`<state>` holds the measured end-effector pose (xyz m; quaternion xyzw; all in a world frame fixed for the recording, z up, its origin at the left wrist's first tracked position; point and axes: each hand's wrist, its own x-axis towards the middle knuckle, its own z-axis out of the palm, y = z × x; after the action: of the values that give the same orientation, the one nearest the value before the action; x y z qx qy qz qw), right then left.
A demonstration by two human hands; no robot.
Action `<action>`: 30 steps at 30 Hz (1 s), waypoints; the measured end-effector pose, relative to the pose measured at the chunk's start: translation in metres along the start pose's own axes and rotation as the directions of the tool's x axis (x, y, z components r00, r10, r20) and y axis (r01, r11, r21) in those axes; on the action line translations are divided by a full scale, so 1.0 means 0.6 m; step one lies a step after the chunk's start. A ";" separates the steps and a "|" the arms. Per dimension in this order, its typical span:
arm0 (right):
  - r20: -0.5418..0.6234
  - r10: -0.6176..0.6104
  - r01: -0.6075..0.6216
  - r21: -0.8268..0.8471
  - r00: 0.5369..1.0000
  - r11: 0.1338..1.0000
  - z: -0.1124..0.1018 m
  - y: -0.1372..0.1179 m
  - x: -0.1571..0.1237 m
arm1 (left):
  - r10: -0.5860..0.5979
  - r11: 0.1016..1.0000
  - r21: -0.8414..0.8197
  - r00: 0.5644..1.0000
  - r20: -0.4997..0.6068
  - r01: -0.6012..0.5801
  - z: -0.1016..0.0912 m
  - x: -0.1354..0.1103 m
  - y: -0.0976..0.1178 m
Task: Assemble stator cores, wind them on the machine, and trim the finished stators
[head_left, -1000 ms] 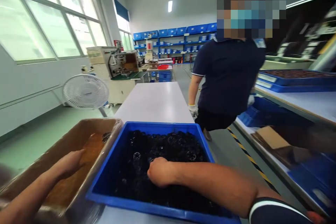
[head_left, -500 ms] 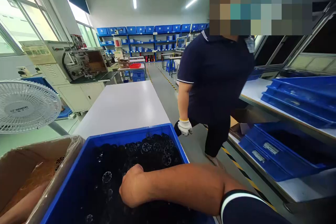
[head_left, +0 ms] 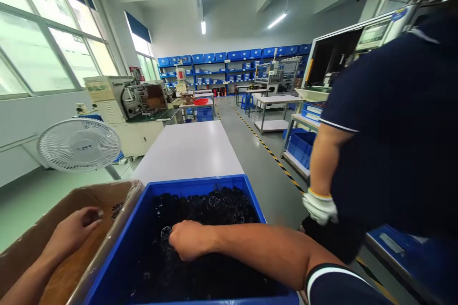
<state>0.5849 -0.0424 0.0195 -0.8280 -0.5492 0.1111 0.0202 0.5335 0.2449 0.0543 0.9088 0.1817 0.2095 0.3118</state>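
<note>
A blue bin (head_left: pixel 157 187) in front of me holds several small black round parts (head_left: pixel 214 205). My right hand (head_left: pixel 188 240) reaches down into them, fingers curled among the parts; what they grip is hidden. To the left stands a plastic-lined cardboard box (head_left: pixel 50 233). My left hand (head_left: pixel 73 228) rests inside that box, fingers bent, close to a few black parts (head_left: pixel 116 208) lying in its far corner.
A person in a dark polo shirt (head_left: pixel 393 138) with a white glove (head_left: pixel 319 206) stands close at my right. A long white table (head_left: pixel 189 150) runs ahead. A white fan (head_left: pixel 78 145) sits at the left. Machines and blue-bin shelves (head_left: pixel 229 64) fill the back.
The view has swung and the person at my right has come much closer. My left hand is back in sight inside the box. My right hand stays in the bin.
</note>
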 end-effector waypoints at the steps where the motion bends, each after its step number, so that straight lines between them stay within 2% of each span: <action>1: -0.065 -0.011 0.011 0.003 0.998 1.000 0.004 0.002 0.001 | -0.007 1.000 -0.022 1.000 -0.024 0.007 -0.020 -0.015 0.010; 3: -0.208 -0.053 0.060 0.025 0.977 0.998 0.015 0.002 0.002 | -0.038 0.986 -0.162 0.997 -0.071 0.026 -0.051 -0.077 0.029; 5: -0.350 -0.110 0.143 0.072 0.930 0.987 0.026 -0.004 0.002 | -0.063 0.903 -0.429 0.995 -0.079 0.023 -0.064 -0.168 0.048; 8: -0.534 -0.192 0.321 0.159 0.823 0.934 0.033 -0.032 -0.003 | -0.075 0.732 -0.681 0.996 -0.043 0.026 -0.061 -0.303 0.074; 10: -0.614 -0.257 0.459 0.195 0.746 0.867 0.025 -0.064 -0.015 | -0.098 0.642 -0.765 0.995 -0.014 0.052 -0.060 -0.372 0.087; 12: -0.687 -0.335 0.608 0.196 0.645 0.769 0.012 -0.106 -0.033 | -0.120 0.580 -0.812 0.993 -0.007 0.064 -0.066 -0.422 0.095; 15: -0.785 -0.438 0.797 0.114 0.439 0.594 -0.005 -0.167 -0.060 | -0.127 0.497 -0.866 0.992 -0.005 0.059 -0.077 -0.470 0.102; 16: -0.802 -0.456 0.833 0.088 0.384 0.547 -0.007 -0.183 -0.068 | -0.126 0.461 -0.885 0.992 0.010 0.068 -0.077 -0.480 0.103; 17: -0.810 -0.467 0.852 0.074 0.355 0.519 -0.007 -0.195 -0.075 | -0.126 0.421 -0.904 0.992 0.029 0.080 -0.075 -0.488 0.104; 20: -0.817 -0.459 0.854 0.077 0.350 0.514 -0.001 -0.211 -0.089 | -0.160 0.305 -0.944 0.984 0.076 0.122 -0.057 -0.501 0.108; 22: -0.822 -0.461 0.851 0.054 0.334 0.522 0.003 -0.212 -0.095 | -0.202 0.261 -0.957 0.976 0.076 0.128 -0.041 -0.504 0.110; 25: -0.825 -0.477 0.851 0.009 0.302 0.525 0.008 -0.210 -0.099 | -0.225 0.248 -0.958 0.970 0.088 0.144 -0.022 -0.503 0.114; 30: -0.812 -0.486 0.843 0.016 0.324 0.537 0.015 -0.206 -0.099 | -0.200 0.248 -0.953 0.972 0.125 0.174 -0.011 -0.502 0.117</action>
<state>0.4490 -0.0485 0.0394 -0.4535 -0.7481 -0.1262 0.4676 0.2892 0.0572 0.0237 0.5063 0.1285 0.2477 0.8160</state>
